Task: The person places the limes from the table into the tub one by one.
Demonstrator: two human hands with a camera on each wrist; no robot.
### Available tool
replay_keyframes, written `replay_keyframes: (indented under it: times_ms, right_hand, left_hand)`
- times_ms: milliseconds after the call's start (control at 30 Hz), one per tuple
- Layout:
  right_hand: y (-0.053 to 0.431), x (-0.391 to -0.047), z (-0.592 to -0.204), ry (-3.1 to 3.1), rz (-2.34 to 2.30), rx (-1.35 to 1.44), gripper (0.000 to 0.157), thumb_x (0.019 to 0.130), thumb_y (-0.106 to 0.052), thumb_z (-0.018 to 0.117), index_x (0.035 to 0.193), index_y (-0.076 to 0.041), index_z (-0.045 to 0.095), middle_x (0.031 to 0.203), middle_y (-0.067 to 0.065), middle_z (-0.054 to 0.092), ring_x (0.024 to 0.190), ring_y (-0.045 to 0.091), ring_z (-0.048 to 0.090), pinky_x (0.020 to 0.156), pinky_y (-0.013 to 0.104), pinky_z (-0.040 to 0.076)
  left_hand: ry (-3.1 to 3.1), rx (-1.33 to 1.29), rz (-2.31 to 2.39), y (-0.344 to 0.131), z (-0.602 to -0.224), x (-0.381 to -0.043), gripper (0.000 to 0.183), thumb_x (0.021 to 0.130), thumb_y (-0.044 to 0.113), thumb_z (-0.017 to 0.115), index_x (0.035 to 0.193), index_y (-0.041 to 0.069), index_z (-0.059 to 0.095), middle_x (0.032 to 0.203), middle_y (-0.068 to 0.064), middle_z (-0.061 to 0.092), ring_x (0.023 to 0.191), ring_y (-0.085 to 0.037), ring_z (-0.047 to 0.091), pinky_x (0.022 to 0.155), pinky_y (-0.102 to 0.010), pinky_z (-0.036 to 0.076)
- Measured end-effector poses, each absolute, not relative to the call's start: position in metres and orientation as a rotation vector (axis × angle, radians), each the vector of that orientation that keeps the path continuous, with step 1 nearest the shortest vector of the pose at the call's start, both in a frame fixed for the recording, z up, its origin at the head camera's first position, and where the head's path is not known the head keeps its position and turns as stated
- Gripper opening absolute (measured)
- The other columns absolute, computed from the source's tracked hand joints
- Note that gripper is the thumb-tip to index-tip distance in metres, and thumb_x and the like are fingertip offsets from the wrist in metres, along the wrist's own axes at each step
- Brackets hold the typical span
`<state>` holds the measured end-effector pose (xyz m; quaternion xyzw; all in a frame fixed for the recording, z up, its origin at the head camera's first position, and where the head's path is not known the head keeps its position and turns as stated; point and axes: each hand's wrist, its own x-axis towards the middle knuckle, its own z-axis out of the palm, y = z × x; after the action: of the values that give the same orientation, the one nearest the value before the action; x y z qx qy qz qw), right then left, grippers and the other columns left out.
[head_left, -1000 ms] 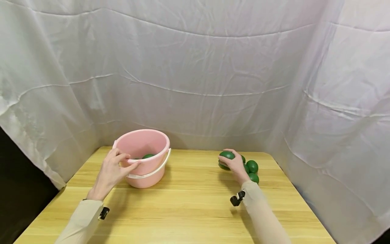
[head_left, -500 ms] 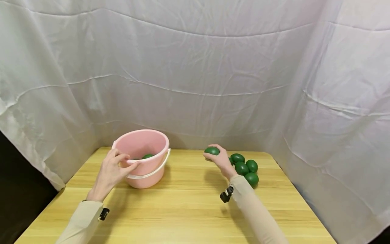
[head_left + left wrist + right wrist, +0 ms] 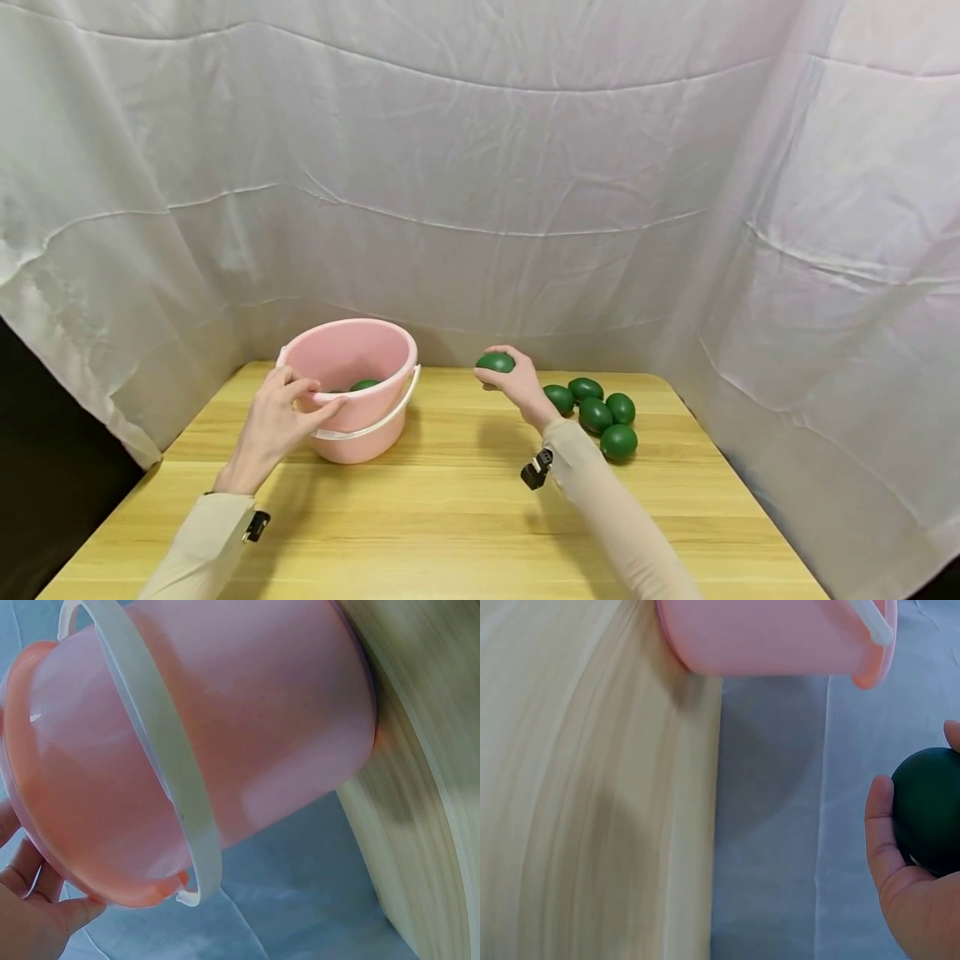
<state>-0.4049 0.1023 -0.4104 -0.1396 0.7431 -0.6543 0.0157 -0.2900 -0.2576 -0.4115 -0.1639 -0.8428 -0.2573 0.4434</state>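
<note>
A pink bucket (image 3: 352,417) with a white handle (image 3: 180,750) stands at the table's left. My left hand (image 3: 276,417) grips its near rim, fingers over the edge and thumb along the outside; the left wrist view shows these fingers at the rim too. Inside the bucket, green fruit (image 3: 365,385) partly shows, the rest hidden by the wall. My right hand (image 3: 517,385) holds a dark green, smooth, egg-shaped avocado (image 3: 495,362) above the table, between the bucket and the pile. In the right wrist view, thumb and fingers wrap around that avocado (image 3: 930,810).
Several more green avocados (image 3: 595,415) lie grouped on the right of the wooden table (image 3: 450,517). A pale cloth curtain (image 3: 480,167) hangs behind and along both sides. The table's back edge runs close behind the bucket.
My right hand has lifted the avocado from the pile and carried it left toward the bucket, uncovering the avocados behind it. My left hand and the bucket have stayed in place.
</note>
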Motion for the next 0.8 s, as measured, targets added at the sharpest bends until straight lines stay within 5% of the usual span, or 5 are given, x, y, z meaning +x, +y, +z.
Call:
replay_keyframes:
  times_ms: [600,800]
  right_hand:
    - [0.055,-0.404,-0.39,2.334,-2.005,-0.665,0.046,0.081,-0.018,0.08,0.122,-0.012,0.061,0.112,0.015,0.061,0.083,0.019,0.066,0.073,0.034,0.058]
    - [0.043,-0.402,-0.385,2.342,-1.989,-0.697,0.046,0.081,-0.017,0.08,0.121,-0.011,0.061,0.116,0.015,0.059,0.083,0.019,0.065,0.078,0.043,0.058]
  left_hand:
    - [-2.072,-0.423,-0.628,-0.258,-0.41,-0.29,0.031,0.061,0.021,0.092,0.076,0.004,0.07,0.077,-0.005,0.051,0.072,-0.016,0.042,0.067,-0.026,0.033]
    - [-2.085,-0.412,-0.629,-0.258,-0.412,-0.289,0.031,0.061,0.02,0.092,0.076,0.004,0.07,0.077,-0.005,0.05,0.072,-0.016,0.042,0.068,-0.026,0.033]
